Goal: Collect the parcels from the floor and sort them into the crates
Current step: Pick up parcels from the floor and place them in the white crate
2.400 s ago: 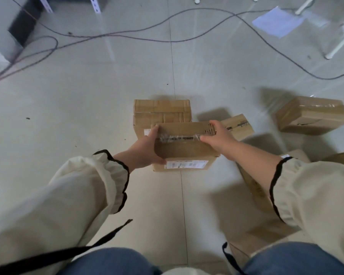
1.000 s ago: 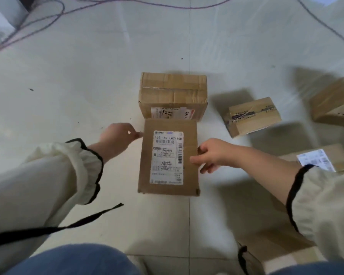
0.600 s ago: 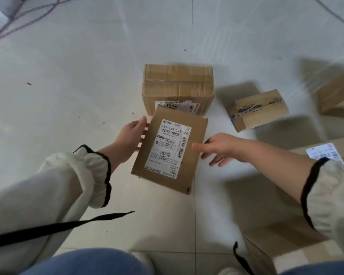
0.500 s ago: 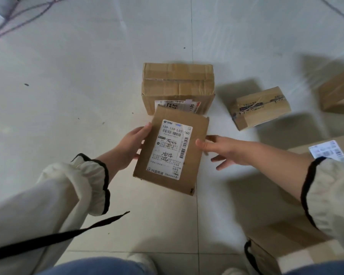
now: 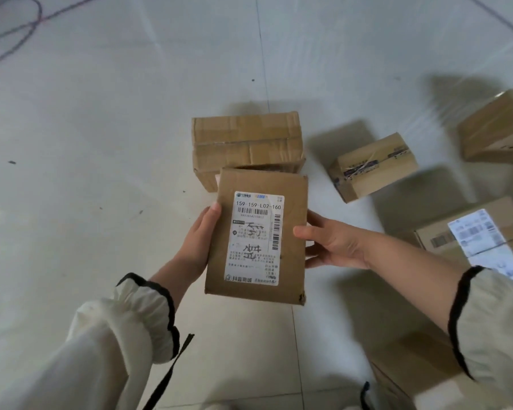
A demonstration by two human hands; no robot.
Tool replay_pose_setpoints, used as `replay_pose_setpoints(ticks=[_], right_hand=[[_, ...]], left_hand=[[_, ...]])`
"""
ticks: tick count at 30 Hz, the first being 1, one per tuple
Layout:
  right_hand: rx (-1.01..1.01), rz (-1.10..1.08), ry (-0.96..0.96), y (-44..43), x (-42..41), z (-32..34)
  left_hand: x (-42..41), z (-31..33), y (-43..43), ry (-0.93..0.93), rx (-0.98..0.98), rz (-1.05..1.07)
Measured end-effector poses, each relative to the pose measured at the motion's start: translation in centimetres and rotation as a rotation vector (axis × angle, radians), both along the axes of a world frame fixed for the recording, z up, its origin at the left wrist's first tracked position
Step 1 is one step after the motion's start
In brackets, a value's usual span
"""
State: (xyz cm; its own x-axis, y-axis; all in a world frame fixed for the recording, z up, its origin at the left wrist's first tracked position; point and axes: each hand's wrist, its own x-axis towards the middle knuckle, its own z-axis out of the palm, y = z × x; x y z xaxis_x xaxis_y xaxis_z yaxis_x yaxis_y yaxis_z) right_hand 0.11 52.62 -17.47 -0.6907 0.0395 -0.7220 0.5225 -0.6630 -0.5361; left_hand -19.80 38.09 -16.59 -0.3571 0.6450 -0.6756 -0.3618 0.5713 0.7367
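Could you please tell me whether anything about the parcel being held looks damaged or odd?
Yes: the held parcel, gripped at its sides by the left hand and right hand, has a torn, dark-scuffed lower right corner, and its top edge looks creased.

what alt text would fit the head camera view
A person's left grip and right grip, bare hands in cream sleeves, hold a flat brown cardboard parcel by its side edges, white shipping label up, above a pale tiled floor. A larger taped brown cardboard box lies beyond it, with more cardboard boxes to the right.
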Motion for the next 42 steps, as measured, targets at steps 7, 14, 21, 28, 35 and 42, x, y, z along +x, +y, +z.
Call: replay_pose_setpoints(ticks=[7,14,21,28,35,42], right_hand=[[0.070,-0.058,-0.008,0.6,1.5,14.2],[0.133,-0.172,-0.044,2.4,5.7,42.9],[0.255,-0.206,0.010,0.9,11.9,70.6],[0.439,-0.254,0.081,-5.0,13.3,83.3],[0.581,-0.410,0.077,-10.9,12.9,89.0],[0.625,-0.681,0.028,-18.4,19.4,92.1]], left_hand=[[0.9,15.6,0.7,0.093,0.059,-0.029],[3.7,42.8,3.6,0.111,0.119,-0.204],[8.8,68.1,3.4,0.116,0.239,-0.246],[8.9,79.9,1.7,0.221,0.358,-0.281],[7.4,85.9,-0.2,0.326,0.414,-0.370],[13.9,89.5,-0.7,0.321,0.517,-0.698]])
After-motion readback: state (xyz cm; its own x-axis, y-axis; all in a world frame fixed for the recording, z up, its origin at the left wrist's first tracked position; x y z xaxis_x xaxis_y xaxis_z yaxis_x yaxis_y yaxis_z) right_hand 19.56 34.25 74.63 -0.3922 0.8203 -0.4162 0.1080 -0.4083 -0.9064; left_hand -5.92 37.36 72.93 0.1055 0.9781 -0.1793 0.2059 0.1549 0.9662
